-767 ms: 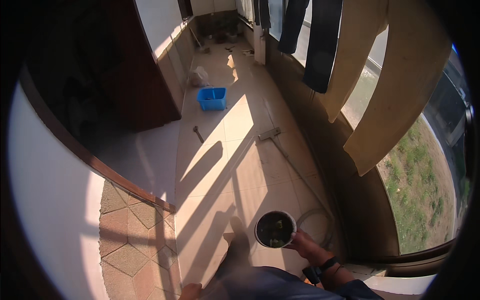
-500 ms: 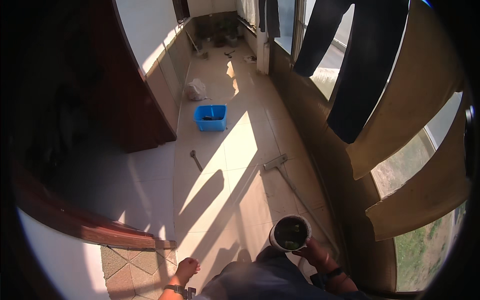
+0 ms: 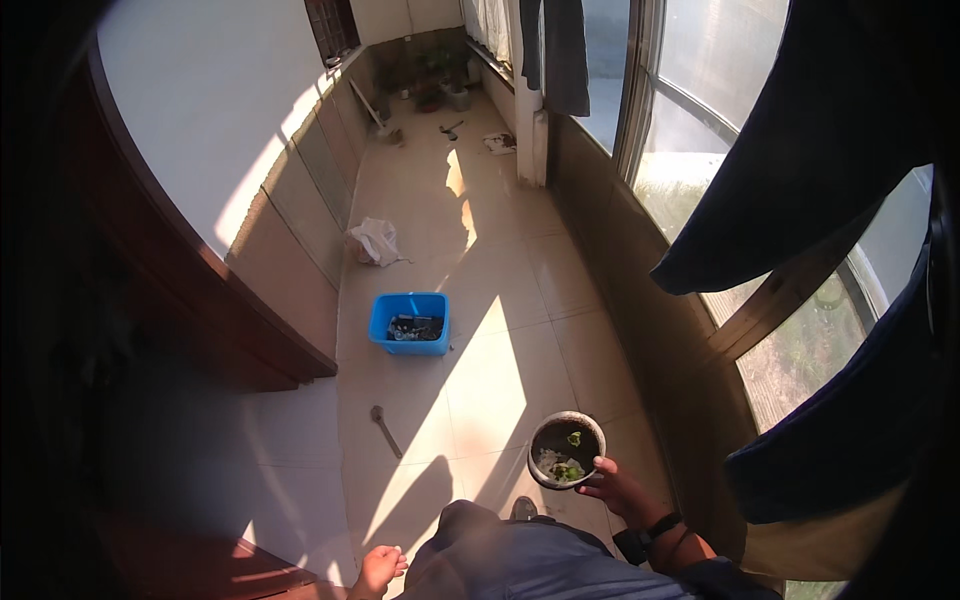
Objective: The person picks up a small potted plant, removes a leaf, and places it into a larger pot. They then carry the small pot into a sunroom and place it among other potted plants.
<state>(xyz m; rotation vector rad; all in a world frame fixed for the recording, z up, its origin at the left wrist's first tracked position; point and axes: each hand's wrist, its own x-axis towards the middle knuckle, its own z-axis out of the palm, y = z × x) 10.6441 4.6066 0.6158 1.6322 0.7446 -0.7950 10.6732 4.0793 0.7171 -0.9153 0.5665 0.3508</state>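
Observation:
My right hand (image 3: 618, 488) grips the near right rim of a round plant pot (image 3: 537, 470). Inside the pot are dark soil, pale bits and a few small green leaves (image 3: 574, 438). It is held out in front of me over the tiled floor, to the right. My left hand (image 3: 382, 568) hangs low at my left side with its fingers curled in, and nothing shows in it. On the floor ahead lies a short-handled tool (image 3: 386, 432), its kind unclear. Beyond it stands a blue plastic tub (image 3: 410, 348) with dark material and pale scraps inside.
A white plastic bag (image 3: 374, 242) lies by the left wall. Farther off are a long-handled shovel or dustpan (image 3: 388, 135), a small dark tool (image 3: 452, 130) and several pots (image 3: 455, 97). Dark trousers (image 3: 790, 150) hang along the windows at right. A doorway frame (image 3: 190, 260) borders the left.
I have moved forward along the passage, so the tub, bag and short tool are nearer. The pot is still in my right hand, and its leaves show more clearly. The long-handled floor tool has left the view.

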